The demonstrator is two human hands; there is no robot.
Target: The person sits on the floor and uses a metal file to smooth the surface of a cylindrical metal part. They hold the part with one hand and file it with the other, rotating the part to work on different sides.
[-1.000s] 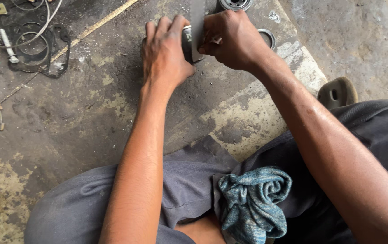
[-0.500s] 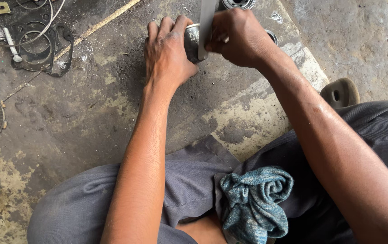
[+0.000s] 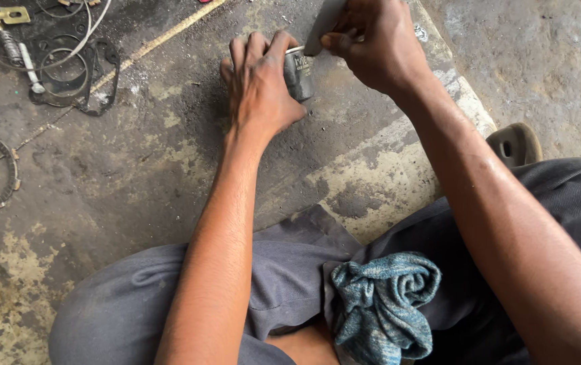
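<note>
Stained concrete floor [image 3: 135, 176] bears gaskets [image 3: 74, 74], perhaps rubber, beside hands.

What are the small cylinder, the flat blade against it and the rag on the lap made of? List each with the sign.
Small cylinder in the left hand: probably metal, dull dark grey with a brighter rim.
Flat blade in the right hand: likely steel, smooth grey, thin and straight-edged.
Rag: woven cloth, blue-grey, soft crumpled folds.

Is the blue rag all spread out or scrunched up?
Scrunched up. The blue rag sits in a twisted, rolled bundle on the person's lap, not laid flat.
</note>
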